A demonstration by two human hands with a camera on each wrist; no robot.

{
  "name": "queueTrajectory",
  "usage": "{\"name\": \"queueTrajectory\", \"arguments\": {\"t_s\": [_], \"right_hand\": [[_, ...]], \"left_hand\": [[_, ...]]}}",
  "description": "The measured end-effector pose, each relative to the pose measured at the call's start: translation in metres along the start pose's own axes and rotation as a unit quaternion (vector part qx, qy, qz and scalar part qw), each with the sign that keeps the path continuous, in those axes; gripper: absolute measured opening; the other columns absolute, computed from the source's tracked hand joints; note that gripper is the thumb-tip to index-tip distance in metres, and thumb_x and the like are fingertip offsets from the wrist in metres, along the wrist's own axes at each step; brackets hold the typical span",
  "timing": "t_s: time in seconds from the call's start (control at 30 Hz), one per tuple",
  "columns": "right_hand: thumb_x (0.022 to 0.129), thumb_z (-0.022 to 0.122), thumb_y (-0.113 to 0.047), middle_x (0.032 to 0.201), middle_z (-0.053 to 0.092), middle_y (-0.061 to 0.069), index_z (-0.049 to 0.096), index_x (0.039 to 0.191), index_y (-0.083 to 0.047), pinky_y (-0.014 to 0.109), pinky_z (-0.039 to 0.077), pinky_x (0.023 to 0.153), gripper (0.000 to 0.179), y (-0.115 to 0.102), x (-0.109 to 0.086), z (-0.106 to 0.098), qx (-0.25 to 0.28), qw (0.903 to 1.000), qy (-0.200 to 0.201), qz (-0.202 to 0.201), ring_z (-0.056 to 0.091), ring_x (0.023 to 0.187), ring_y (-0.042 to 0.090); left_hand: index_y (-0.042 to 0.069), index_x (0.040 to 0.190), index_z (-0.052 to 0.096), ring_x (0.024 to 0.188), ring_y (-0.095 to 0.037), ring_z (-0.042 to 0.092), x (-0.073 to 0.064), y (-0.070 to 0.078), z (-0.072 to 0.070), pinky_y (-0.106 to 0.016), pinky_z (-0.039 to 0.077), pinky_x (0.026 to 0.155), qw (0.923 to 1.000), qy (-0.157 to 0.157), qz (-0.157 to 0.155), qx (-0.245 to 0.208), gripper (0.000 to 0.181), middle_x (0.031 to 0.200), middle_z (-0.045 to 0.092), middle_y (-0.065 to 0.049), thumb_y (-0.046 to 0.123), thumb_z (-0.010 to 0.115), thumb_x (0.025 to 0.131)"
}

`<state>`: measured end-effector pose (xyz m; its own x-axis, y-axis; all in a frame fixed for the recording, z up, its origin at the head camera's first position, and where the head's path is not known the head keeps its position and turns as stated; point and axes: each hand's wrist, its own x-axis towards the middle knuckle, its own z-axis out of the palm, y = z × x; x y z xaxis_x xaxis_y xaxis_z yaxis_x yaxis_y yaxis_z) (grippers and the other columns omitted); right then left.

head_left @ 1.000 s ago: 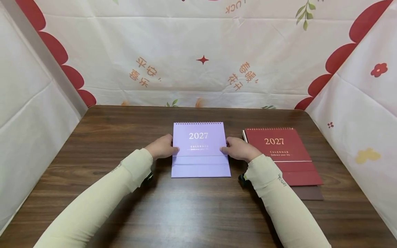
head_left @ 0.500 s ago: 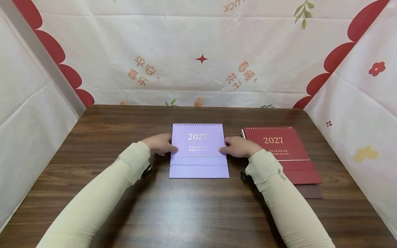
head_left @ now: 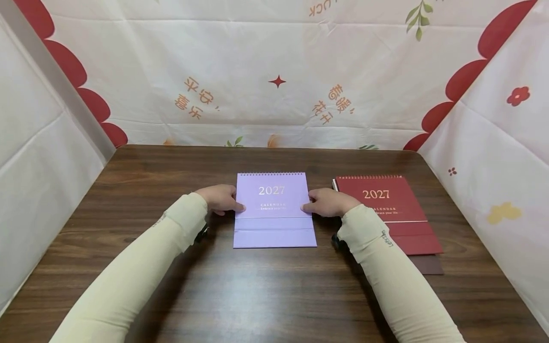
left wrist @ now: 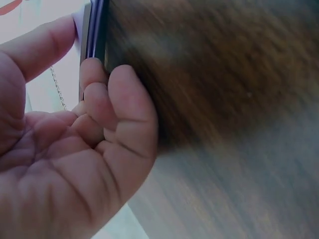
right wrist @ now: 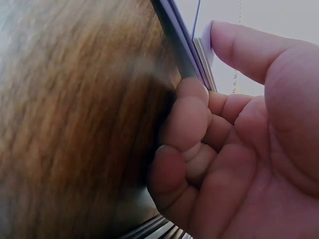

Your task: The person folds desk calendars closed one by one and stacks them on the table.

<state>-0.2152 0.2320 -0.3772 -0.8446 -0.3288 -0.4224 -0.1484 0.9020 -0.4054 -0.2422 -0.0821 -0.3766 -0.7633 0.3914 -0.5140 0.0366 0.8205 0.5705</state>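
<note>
A lilac spiral-bound desk calendar point(head_left: 274, 233) marked 2027 lies flat-looking near the middle of the table, its coil on the far side. My left hand point(head_left: 219, 197) pinches its left edge, thumb on the cover and fingers curled at the edge from below. On the opposite edge my right hand point(head_left: 330, 202) grips in the same way. In the left wrist view the thumb point(left wrist: 47, 47) presses the calendar's face beside its stacked layers. The right wrist view shows the fingers point(right wrist: 187, 119) bent against the underside, close over the wood.
A red 2027 desk calendar point(head_left: 411, 243) lies to the right, partly behind my right wrist. A dark brown flap point(head_left: 429, 265) sticks out under its near edge. The wooden table point(head_left: 257, 295) meets a printed white cloth point(head_left: 240, 57) behind and at both sides.
The lilac calendar has shifted slightly toward me with both hands keeping their grip on its edges. The head view has drifted a little; the red calendar stays put on the table.
</note>
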Motion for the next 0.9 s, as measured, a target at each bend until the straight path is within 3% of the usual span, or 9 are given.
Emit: {"name": "queueTrajectory", "arguments": {"t_s": [0.23,0.4,0.63,0.9], "right_hand": [[0.098,0.06,-0.033,0.091,0.061,0.009,0.062,0.11,0.001,0.04,0.044,0.079,0.036,-0.0055,0.0003,0.0024,-0.04,0.9991,0.012,0.0,0.054,0.083,0.024],[0.098,0.061,-0.032,0.089,0.061,0.009,0.062,0.111,0.001,0.039,0.045,0.076,0.036,-0.0078,0.0008,0.0032,-0.036,0.9993,0.008,0.012,0.054,0.081,0.024],[0.098,0.062,-0.032,0.075,0.054,0.007,0.062,0.094,-0.003,0.034,0.043,0.064,0.029,-0.0059,0.0013,0.0026,-0.015,0.9996,-0.002,0.026,0.053,0.069,0.02],[0.098,0.062,-0.031,0.075,0.053,0.007,0.062,0.096,-0.003,0.034,0.043,0.065,0.028,-0.0083,-0.0013,0.0018,-0.013,0.9997,0.0,0.022,0.052,0.07,0.02]], "left_hand": [[0.004,0.091,0.057,0.068,-0.018,0.053,-0.0018,0.0022,0.0004,-0.028,0.048,0.061,0.9971,0.005,0.024,0.072,0.028,0.077,0.053,-0.006,0.03,0.069,0.094],[0.004,0.092,0.057,0.066,-0.017,0.052,0.0001,0.0004,0.0014,-0.028,0.047,0.06,0.9969,0.005,0.026,0.074,0.028,0.075,0.053,-0.005,0.03,0.069,0.094],[0.003,0.097,0.059,0.072,-0.018,0.054,0.0013,-0.0002,0.0021,-0.029,0.049,0.064,0.9976,-0.003,0.027,0.064,0.028,0.081,0.055,-0.006,0.029,0.069,0.094],[0.002,0.099,0.059,0.069,-0.018,0.051,0.0001,0.0004,0.0027,-0.029,0.045,0.062,0.9975,0.006,0.028,0.065,0.028,0.078,0.054,-0.006,0.028,0.069,0.094]]}}
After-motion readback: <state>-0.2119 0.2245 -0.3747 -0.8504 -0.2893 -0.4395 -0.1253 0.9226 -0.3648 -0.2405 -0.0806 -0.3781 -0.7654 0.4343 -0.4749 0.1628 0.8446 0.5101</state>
